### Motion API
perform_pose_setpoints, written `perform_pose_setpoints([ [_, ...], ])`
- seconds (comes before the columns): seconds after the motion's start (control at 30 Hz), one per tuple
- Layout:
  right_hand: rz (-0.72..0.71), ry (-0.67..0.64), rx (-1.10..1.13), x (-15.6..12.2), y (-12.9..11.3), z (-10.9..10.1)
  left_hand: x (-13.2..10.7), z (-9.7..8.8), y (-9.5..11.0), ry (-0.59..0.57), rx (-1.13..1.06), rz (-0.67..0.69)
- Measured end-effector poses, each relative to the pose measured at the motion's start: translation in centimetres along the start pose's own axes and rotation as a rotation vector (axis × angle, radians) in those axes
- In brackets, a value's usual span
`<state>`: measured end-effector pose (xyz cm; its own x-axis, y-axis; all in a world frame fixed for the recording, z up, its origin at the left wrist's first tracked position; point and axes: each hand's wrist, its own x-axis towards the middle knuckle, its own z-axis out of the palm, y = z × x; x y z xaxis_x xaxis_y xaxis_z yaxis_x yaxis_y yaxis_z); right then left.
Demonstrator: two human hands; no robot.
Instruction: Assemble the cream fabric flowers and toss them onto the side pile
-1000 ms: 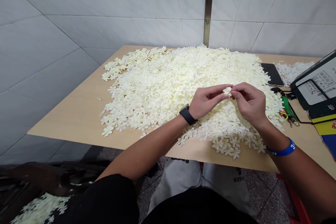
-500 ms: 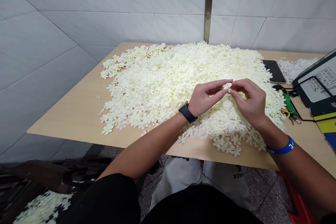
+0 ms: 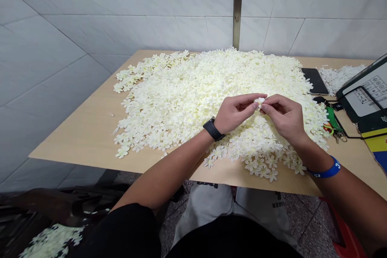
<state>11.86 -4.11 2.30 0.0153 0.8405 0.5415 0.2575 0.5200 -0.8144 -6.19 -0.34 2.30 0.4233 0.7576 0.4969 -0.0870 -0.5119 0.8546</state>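
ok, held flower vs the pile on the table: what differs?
Count: the held flower is single; the pile is many flowers, heaped.
Support: the held flower is pinched by the left hand and right hand; the pile rests on the table.
Shared: whitish petals.

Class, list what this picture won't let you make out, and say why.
- Head view: the underside of the held flower, hidden by fingers of the left hand and right hand.
- Head view: the table beneath the flower pile, covered by flowers.
- Head view: the dark box, cut off by the right edge; its label's small print is too small to read.
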Motion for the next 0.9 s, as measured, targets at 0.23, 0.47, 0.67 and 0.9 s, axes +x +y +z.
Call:
perform_pose_setpoints([
  [0.23, -0.212, 0.050, -0.275, -0.1, -0.9, -0.1, -0.2, 0.3, 0.0, 0.097, 0.137, 0.058],
  [0.47, -0.287, 0.026, -0.525, 0.8, -0.6, -1.1, 0.0, 0.1, -0.2, 0.198, 0.099, 0.057],
  [0.67, -0.305, 0.008, -0.573, 1.2, -0.1, -1.7, -0.3, 0.4, 0.2, 0.170, 0.159, 0.074],
  [0.9, -0.342, -0.025, -0.519, 1.2, 0.1, -1.6, -0.4, 0.4, 0.0, 0.121, 0.143, 0.093],
])
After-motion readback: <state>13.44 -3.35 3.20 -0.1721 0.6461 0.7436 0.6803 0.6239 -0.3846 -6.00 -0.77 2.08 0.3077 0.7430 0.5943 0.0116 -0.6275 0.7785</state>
